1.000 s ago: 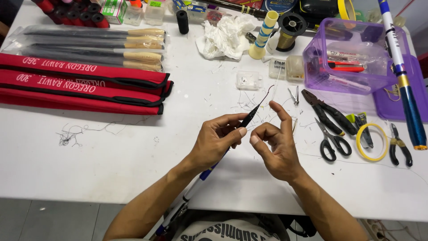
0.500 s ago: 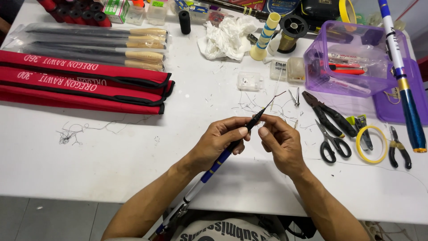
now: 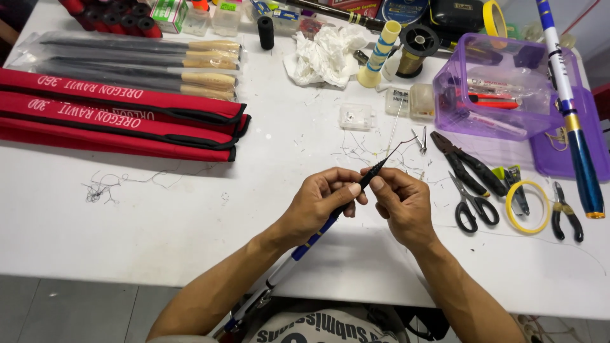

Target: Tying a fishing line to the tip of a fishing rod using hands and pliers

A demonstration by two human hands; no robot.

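- Two bare hands meet over the white table (image 3: 159, 235), both closed on one thin fishing rod (image 3: 318, 232), which serves as the landmark here.
- The rod rises from the person's lap at the near edge, blue and white low down, black and slim toward its tip, slanting up to the right.
- The left hand (image 3: 321, 203) wraps the black section, fingers curled round it and the thumb pressed on top.
- The right hand (image 3: 403, 203) sits just right of the rod, thumb and forefinger pinching it close below the tip.
- A fine dark line (image 3: 397, 147) trails from the rod's tip, up and to the right.
- Right of the rod lie black scissors (image 3: 473, 206), black pliers (image 3: 467, 164) and a yellow ring of tape (image 3: 528, 206).
- Left of the rod, a small tangle of thread scraps (image 3: 101, 187) lies on the table.
- Farther left and beyond, red cloth rod sleeves (image 3: 121, 117) lie side by side.
- Beyond the rod's tip stands a small clear box (image 3: 356, 117), then a crumpled white tissue (image 3: 324, 54).
- Far right of the rod sits a purple plastic tub (image 3: 495, 95), with a second blue and white rod (image 3: 569, 108) lying alongside it.
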